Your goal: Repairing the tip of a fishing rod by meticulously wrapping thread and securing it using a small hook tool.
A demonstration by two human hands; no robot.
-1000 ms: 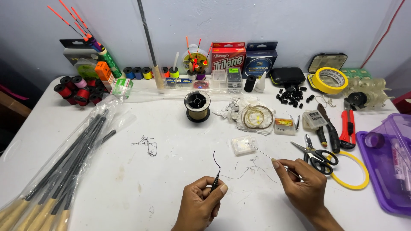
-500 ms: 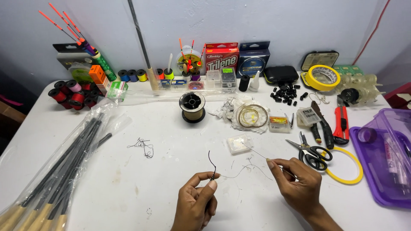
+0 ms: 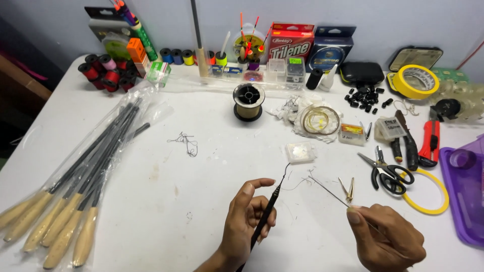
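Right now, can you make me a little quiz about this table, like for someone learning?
1. True or false: the left hand holds a thin black tool.
2. What does the right hand pinch? A) the scissors B) a thin wire C) the yellow tape
3. What lies in the clear plastic bag at the left of the table?

Key
1. True: the tool's hooked tip points up, away from the person.
2. B: the thin wire runs up and left from the fingertips. The scissors and the yellow tape lie untouched.
3. A bundle of dark rods with pale handles.
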